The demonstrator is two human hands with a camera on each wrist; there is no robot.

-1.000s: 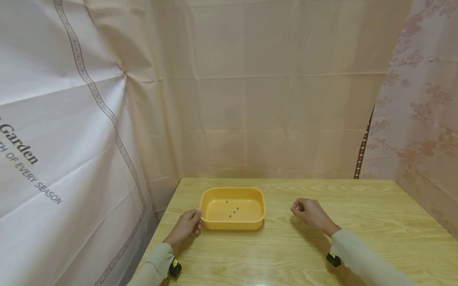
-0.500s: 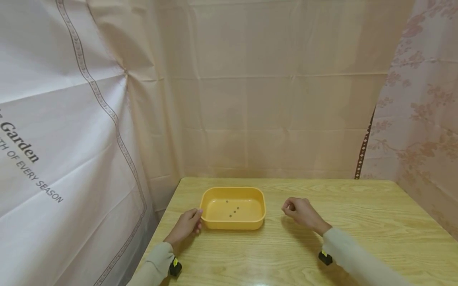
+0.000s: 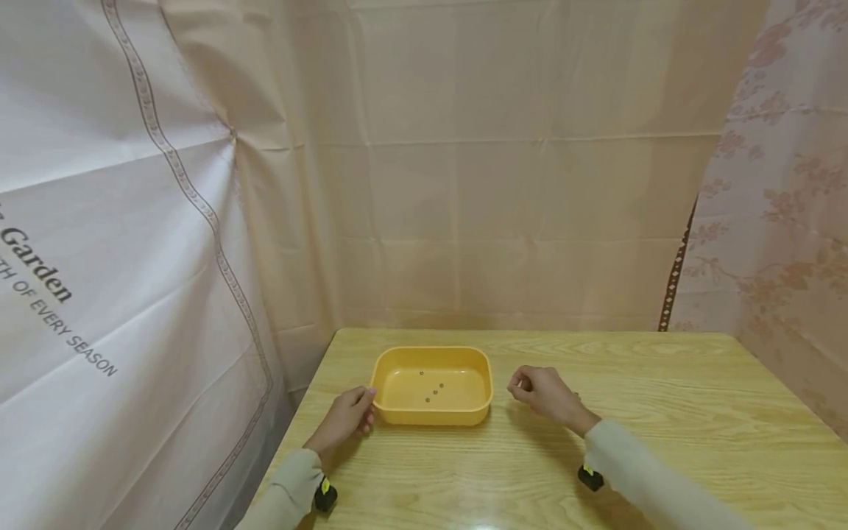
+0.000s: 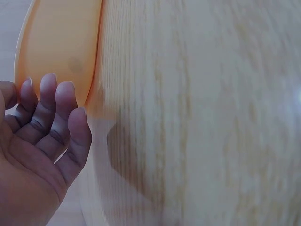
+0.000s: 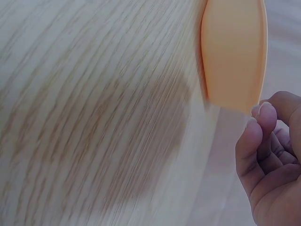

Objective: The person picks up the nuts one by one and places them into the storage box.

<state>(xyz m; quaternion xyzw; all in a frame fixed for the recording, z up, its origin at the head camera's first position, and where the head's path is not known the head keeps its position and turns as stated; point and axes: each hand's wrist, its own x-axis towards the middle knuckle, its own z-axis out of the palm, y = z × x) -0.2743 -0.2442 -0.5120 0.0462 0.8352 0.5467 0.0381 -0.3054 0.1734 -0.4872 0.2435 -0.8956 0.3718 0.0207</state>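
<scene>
In the head view my left hand (image 3: 344, 417) grips the left end of a yellow plastic basin (image 3: 433, 417), thumb at its rim and fingers against the outer wall. Several tiny dark ring-shaped pieces (image 3: 435, 391) lie scattered on the basin's floor. Just right of the basin, my right hand (image 3: 546, 394) hovers with thumb and index fingertips pressed together. Seen from the right wrist, those fingertips (image 5: 267, 115) overlap the basin's near corner. I cannot tell whether something tiny is pinched there.
A small dark piece (image 3: 577, 395) peeks out behind the right wrist on the wood-grain table (image 3: 695, 412). Beige cloth (image 3: 497, 184) hangs behind the table's far edge. A white printed cloth (image 3: 132, 294) hangs on the left, a floral one (image 3: 788, 221) on the right.
My right hand has moved left toward the basin, its fingertips still together, uncovering a small dark piece behind the wrist. The left hand and the basin stay practically in place.
</scene>
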